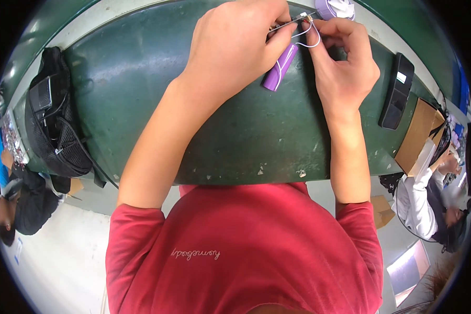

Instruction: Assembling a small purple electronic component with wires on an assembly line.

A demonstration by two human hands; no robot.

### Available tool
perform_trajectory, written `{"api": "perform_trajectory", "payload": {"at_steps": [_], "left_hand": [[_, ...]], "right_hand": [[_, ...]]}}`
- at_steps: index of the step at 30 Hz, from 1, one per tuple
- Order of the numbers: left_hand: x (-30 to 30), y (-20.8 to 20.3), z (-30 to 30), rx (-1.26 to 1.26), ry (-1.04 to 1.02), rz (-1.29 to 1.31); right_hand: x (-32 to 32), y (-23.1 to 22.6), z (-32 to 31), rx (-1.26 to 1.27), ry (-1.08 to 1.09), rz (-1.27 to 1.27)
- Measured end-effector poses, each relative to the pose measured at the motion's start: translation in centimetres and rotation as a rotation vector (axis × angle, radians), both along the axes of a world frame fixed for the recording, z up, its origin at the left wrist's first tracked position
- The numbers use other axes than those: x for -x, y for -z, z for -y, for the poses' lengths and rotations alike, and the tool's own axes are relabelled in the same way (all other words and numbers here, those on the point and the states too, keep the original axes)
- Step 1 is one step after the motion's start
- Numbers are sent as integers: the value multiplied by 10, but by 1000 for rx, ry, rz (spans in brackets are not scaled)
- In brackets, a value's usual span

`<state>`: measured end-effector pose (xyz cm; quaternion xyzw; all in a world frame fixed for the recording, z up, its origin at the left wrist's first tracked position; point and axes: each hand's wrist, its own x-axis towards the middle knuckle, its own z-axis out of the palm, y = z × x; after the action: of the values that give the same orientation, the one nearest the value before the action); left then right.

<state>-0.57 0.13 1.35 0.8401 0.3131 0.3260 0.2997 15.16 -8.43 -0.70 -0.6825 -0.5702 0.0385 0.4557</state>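
Note:
My left hand [238,47] is closed at the far side of the table, pinching a thin small circuit board [294,21] with a white connector at its end. My right hand [345,68] faces it, thumb and fingers pinched at the end of a white wire [315,43], right beside the board's connector. Whether the wire end is seated in the connector cannot be made out. The wire loops down to a purple cylindrical battery cell [278,73], which lies on the green table between my hands, with white wire along its side.
A round lilac part [327,9] with white inside sits beyond my right fingers. At left lies a black mesh bag [57,120] with a cable. On the right are a long black case [397,91] and a cardboard box [418,128]. People sit at both sides.

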Motion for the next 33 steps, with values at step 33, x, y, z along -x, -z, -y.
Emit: {"api": "perform_trajectory", "payload": {"at_steps": [33], "left_hand": [[-3,17,4,45,6,-42]], "right_hand": [[5,-4,4,-9,-14,-12]]}}
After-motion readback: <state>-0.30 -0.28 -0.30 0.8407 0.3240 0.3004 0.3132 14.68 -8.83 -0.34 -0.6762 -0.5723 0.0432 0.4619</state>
